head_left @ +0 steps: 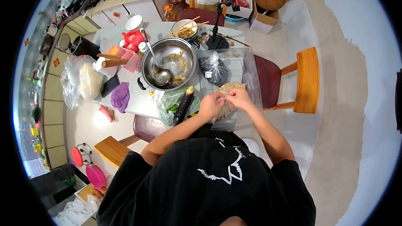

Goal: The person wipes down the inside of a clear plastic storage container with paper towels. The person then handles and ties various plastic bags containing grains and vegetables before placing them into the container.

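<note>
My left hand and my right hand meet at the table's near side, fingers pinched together. Between the fingertips is a small whitish bit, perhaps the top of a plastic bag; it is too small to make out. Under and behind the hands lies a clear bag of pale grains, partly covered by them. Beyond it a tied bag of dark contents sits in a clear plastic tray. Left of my left hand, a dark eggplant rests on a clear bag of green vegetables.
A large steel basin with a ladle stands left of the tray. Behind are a bowl with chopsticks and a black stand. A purple cloth lies at the left edge. Wooden chairs surround the table.
</note>
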A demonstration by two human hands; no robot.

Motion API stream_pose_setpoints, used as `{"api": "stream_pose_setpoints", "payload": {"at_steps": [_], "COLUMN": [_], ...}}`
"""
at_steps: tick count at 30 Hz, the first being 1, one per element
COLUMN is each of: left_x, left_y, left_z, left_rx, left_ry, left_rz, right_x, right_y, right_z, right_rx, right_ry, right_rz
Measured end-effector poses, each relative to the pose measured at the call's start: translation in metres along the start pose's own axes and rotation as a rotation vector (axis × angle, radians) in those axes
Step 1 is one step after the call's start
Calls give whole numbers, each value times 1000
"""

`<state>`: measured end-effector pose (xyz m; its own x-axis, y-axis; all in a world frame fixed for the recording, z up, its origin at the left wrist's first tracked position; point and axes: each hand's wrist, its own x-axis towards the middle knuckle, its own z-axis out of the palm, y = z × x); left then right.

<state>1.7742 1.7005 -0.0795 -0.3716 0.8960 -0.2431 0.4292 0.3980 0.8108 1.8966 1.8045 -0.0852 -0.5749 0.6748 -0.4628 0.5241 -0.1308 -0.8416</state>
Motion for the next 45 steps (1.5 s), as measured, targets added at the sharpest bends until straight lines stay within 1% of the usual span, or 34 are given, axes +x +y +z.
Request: {"api": "stream_pose_setpoints", "payload": {"at_steps": [1,2,3,5,6,7,8,9,10,11,12,13,14,15,19,21,22,24,25,27,28,30,33,36,40,45], "left_x": [0,0,1,5,8,11,15,17,18,19,19,18,17,16,16,13,13,13,12,11,12,15,15,15,16,16], "left_y": [-1,-4,-7,-15,-20,-27,-34,-35,-36,-37,-33,-30,-27,-25,-25,-21,-21,-20,-19,-16,-20,-27,-29,-31,-33,-33], "left_z": [1,2,4,6,7,10,12,11,12,13,12,11,9,8,5,3,4,4,3,2,4,7,8,10,10,10], "left_rx": [-2,1,5,-44,-93,-94,-254,-414,-414,-586,-756,-755,-924,-1092,-1119,-1067,-1066,-1034,-1034,-913,-913,-743,-723,-753,-749,-740], "left_ry": [2,24,47,26,5,5,-15,-37,-38,-82,-128,-132,-160,-187,-242,-249,-251,-214,-215,-197,-197,-184,-214,-196,-183,-209], "left_rz": [-1,65,130,120,110,108,44,-20,-21,-174,-328,-329,-443,-559,-593,-518,-519,-477,-477,-383,-383,-221,-219,-204,-198,-166], "right_x": [4,7,9,9,8,7,5,-1,-7,-13,-17,-20,-22,-26,-27,-26,-26,-24,-23,-20,-19,-17,-15,-15,-14,-17], "right_y": [2,4,2,-1,0,3,5,4,3,1,1,1,1,-2,2,1,1,1,1,0,0,-1,-3,-6,-10,-15], "right_z": [-1,-3,-5,-9,-9,-8,-7,-5,-2,1,4,7,10,11,17,15,14,10,8,4,2,-1,-6,-7,-6,-4], "right_rx": [61,122,121,255,255,294,332,332,133,-68,-67,-190,-314,-341,-400,-438,-438,-468,-468,-502,-502,-469,-450,-474,-469,-440], "right_ry": [-56,-111,-111,-181,-181,-150,-121,-123,-15,94,96,180,265,285,341,330,332,245,245,155,155,83,18,-13,-22,18], "right_rz": [102,203,203,352,353,252,152,153,-104,-358,-356,-514,-673,-689,-740,-767,-766,-770,-769,-741,-741,-718,-729,-715,-695,-602]}}
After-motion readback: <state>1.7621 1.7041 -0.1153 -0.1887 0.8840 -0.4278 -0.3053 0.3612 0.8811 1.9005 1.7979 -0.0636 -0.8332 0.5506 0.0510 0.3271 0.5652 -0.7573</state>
